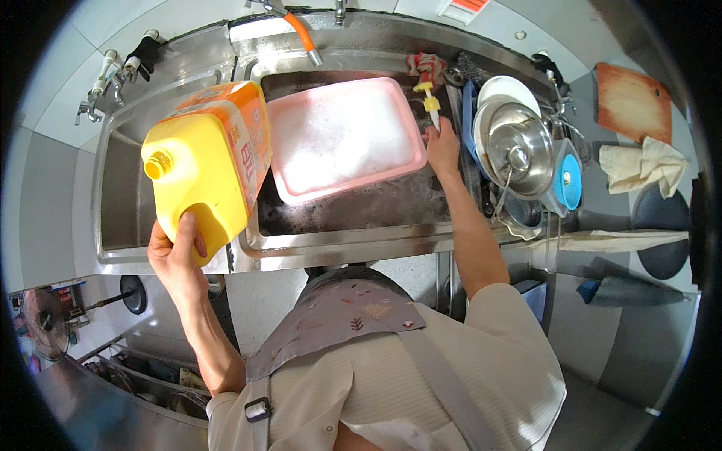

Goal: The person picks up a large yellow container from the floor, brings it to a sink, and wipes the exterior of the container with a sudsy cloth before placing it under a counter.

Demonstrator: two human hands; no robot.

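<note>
My left hand [179,248] grips the handle of a big yellow plastic jug [197,146] with an orange label that bears writing. Its neck is uncapped, and the jug is tilted over the divide between two steel sink basins. In my right hand [444,147] is a yellow and white pump dispenser top [431,104], its yellow head pointing away from me. Between the hands, a pink plastic basin [293,200] full of white foam sits in the right sink basin [361,217]. My right hand is just beside the pink basin's right edge.
An orange-sleeved faucet spout [299,31] reaches over the sink. A red and white cloth [427,67] lies at the back. Steel bowls [516,146], a ladle [518,160] and a blue strainer [569,181] are stacked on the right. A wooden cutting board [634,104] hangs beyond.
</note>
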